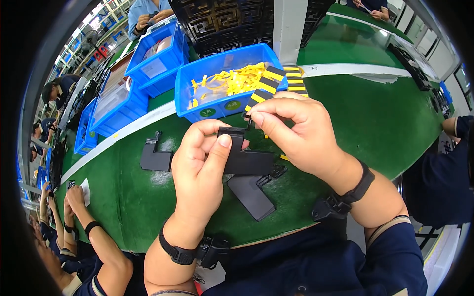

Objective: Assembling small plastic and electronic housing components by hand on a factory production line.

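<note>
My left hand [202, 165] grips a flat black L-shaped part [248, 161], thumb pressed on its upper arm. Just right of that arm, my right hand [301, 130] pinches the end of a small dark piece [248, 120]; its exact kind is too small to make out. Under my hands a second black L-shaped part [252, 196] lies on the green table. Another similar black part [156, 157] rests on the table left of my left hand. Beyond my hands stands a blue bin [192, 114] with many small yellow pieces [242, 79] in it.
More blue bins [118, 111] line the table's far left. A white post [290, 34] and black patterned trays [222, 24] rise behind the yellow pieces. Black-and-yellow tape marks the bin's right side. At the left, a co-worker's arms [101, 241] reach over the green table [133, 212].
</note>
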Demonstrator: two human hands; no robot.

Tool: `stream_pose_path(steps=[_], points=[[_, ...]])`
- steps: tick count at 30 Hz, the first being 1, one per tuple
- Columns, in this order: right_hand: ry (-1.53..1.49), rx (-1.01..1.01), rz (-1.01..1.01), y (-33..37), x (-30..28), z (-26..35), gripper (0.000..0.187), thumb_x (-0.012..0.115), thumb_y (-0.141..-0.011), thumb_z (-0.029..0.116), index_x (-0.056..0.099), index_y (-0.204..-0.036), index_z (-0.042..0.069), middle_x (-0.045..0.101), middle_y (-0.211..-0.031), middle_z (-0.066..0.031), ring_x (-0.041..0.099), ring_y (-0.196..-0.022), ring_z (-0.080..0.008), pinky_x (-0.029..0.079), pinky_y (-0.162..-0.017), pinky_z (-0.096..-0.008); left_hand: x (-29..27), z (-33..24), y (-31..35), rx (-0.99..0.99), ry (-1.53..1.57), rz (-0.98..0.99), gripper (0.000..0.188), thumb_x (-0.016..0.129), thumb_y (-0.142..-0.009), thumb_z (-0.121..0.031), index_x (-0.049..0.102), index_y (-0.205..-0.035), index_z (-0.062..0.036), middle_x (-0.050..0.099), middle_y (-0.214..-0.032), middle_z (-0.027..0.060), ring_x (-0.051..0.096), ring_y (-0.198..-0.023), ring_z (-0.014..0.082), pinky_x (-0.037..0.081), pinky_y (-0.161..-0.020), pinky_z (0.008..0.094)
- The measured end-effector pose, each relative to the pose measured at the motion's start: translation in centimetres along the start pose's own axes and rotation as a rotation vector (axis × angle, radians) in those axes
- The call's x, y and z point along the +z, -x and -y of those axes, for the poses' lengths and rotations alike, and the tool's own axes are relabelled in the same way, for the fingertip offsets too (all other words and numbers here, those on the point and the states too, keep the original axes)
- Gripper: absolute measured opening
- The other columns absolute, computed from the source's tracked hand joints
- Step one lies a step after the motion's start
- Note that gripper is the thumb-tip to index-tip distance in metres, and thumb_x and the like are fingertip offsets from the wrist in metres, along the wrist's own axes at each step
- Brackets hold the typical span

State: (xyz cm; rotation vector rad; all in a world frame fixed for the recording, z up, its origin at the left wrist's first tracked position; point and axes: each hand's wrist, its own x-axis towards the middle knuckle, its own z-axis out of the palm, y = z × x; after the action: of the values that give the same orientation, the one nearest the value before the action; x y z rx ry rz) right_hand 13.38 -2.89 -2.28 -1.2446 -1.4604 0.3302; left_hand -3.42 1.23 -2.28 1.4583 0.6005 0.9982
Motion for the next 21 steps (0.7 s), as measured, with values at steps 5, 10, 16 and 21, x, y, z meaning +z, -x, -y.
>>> stream_pose_path(steps=[5, 10, 16, 21], points=[[0.055, -0.037, 0.072, -0.2, -0.3, 0.6, 0.008, 0.061, -0.081, 0.004, 0.066, -0.085, -0.001, 0.064, -0.077, -0.0083, 0.059, -0.067, -0.0144, 0.046, -0.062, -0.0257, -0.3, 0.4, 0.1, -0.002, -0.018, 0.004, 0.013, 0.05, -0.091, -0.005, 0.051, -0.103, 0.0011, 0.066, -0.087, 0.01, 0.062, -0.079, 0.0106, 0.049, -0.071, 0.0226], [0.097, -0.172, 0.012, -0.1, -0.1, -0.6, 0.01, 0.058, -0.081, 0.001, 0.066, -0.086, 0.0, 0.063, -0.075, -0.0072, 0.058, -0.065, -0.0144, 0.046, -0.062, -0.0253, -2.1, -0.1, -1.2, -0.016, -0.106, -0.061, 0.013, 0.052, -0.09, -0.006, 0.053, -0.101, 0.0008, 0.061, -0.081, 0.0045, 0.06, -0.074, 0.0094, 0.048, -0.067, 0.022], [0.009, 0.032, 0.095, -0.1, 0.1, 0.7, 0.034, 0.051, -0.084, 0.0, 0.058, -0.117, 0.005, 0.058, -0.07, -0.0025, 0.057, -0.067, -0.0091, 0.045, -0.062, -0.0236, -13.4, -0.9, -3.5, -0.182, -1.011, -0.34, 0.019, 0.053, -0.085, -0.01, 0.056, -0.099, 0.0021, 0.062, -0.078, 0.0113, 0.061, -0.067, 0.0173, 0.048, -0.063, 0.0289], [-0.144, 0.031, 0.104, 0.5, 0.6, 0.2, 0.044, 0.052, -0.085, 0.0, 0.048, -0.129, 0.005, 0.057, -0.07, -0.003, 0.057, -0.068, -0.0097, 0.046, -0.065, -0.0244, -9.1, -0.3, -3.2, 0.154, -1.087, -0.344, 0.027, 0.06, -0.081, -0.015, 0.061, -0.102, 0.0021, 0.065, -0.084, 0.0127, 0.062, -0.075, 0.0206, 0.049, -0.073, 0.0297]])
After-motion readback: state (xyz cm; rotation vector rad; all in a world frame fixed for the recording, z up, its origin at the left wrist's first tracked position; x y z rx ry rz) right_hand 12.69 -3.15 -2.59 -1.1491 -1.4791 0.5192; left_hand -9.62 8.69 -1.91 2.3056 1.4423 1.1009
